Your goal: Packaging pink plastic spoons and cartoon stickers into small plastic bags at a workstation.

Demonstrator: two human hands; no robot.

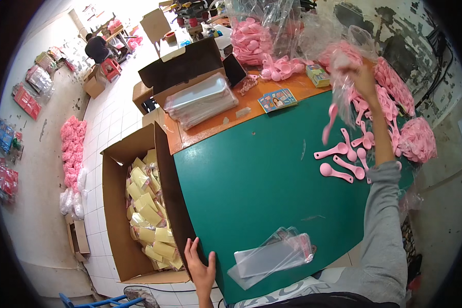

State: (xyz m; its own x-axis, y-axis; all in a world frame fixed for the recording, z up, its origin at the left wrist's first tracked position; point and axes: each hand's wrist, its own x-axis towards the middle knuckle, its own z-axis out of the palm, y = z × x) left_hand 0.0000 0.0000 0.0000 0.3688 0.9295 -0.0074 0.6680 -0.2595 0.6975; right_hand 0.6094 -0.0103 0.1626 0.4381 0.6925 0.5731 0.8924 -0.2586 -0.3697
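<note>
My right hand (360, 81) is closed on a clear plastic bag (345, 100), held up over the far right of the green tabletop (241, 190). Below the bag a pink spoon (330, 123) hangs or drops, slightly blurred. Several loose pink measuring spoons (349, 167) lie on the green surface beneath my right forearm. At the near left edge, my left hand (201, 267) is open with fingers apart, next to the wall of a cardboard box. Flat clear plastic sleeves (274, 256) lie in front of me.
The cardboard box (113, 205) at left holds many packets with yellow cards (151, 213). Piles of bagged pink spoons (251, 41) stand at the back and right. A black-lined box (182, 66), stacked clear sleeves (203, 100) and printed cards (277, 100) sit behind. Another person (96, 49) sits far left.
</note>
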